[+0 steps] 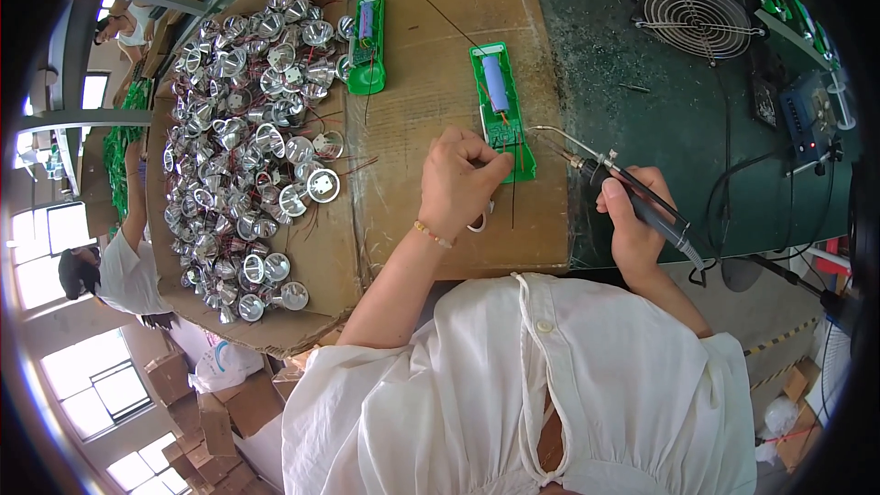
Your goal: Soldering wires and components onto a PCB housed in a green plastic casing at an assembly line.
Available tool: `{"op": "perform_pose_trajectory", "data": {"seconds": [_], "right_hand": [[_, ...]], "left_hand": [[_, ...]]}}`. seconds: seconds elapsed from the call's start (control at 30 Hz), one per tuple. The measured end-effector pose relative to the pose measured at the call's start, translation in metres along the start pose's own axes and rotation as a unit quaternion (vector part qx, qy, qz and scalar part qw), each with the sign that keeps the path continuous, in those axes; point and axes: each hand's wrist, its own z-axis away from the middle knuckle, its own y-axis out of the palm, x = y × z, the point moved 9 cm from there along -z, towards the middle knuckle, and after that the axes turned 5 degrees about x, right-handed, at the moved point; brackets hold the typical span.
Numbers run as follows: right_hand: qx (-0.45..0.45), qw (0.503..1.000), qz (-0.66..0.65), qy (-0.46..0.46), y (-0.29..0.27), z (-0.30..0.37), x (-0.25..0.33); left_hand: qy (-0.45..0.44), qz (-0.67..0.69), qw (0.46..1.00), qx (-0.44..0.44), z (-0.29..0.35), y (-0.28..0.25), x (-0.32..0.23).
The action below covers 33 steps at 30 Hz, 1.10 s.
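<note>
In front of me lies an open green plastic housing [525,168] with a blue-violet cylindrical battery cell [495,82] and a small green circuit board [503,135]. My left hand [456,179] is over its near end, thumb and fingers pinched together; what they hold is hidden. A white-rimmed round piece [480,221] shows partly beneath that hand. In my right hand [636,225] is a soldering iron [653,218] with a thin curved feed tube [573,139] alongside. The iron's tip points at the board from the right; whether it touches I cannot tell.
Left of the cardboard mat [412,82], a cardboard box [316,307] holds many silver reflector cups [270,139] with wires. A second green housing [367,78] lies beside it. A fan [697,16] and a blue control box [811,119] stand right. Other people [128,270] work at left.
</note>
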Motion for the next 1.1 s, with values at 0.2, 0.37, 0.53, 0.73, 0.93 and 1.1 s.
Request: {"op": "perform_pose_trajectory", "data": {"seconds": [0.2, 0.37, 0.53, 0.73, 0.93, 1.1], "right_hand": [[-0.024, 1.000, -0.003, -0.006, -0.014, -0.006, -0.001], [-0.074, 0.997, 0.018, -0.003, -0.046, -0.014, -0.008], [-0.082, 0.996, 0.022, 0.038, -0.046, -0.018, -0.019], [-0.064, 0.994, 0.080, 0.027, -0.049, -0.015, -0.022], [-0.094, 0.995, 0.019, 0.020, -0.053, -0.020, -0.021], [-0.083, 0.996, -0.018, 0.006, -0.051, -0.024, -0.022]], "left_hand": [[-0.003, -0.010, 1.000, -0.008, 0.001, -0.002, -0.004], [0.037, 0.145, 0.985, -0.080, 0.008, -0.035, -0.003], [0.016, -0.092, 0.993, 0.068, -0.016, 0.000, -0.012], [0.050, -0.237, 0.967, -0.076, -0.112, -0.028, -0.072], [0.090, -0.172, 0.980, -0.049, -0.104, 0.011, -0.073], [0.045, -0.117, 0.988, 0.087, -0.124, 0.020, -0.068]]}}
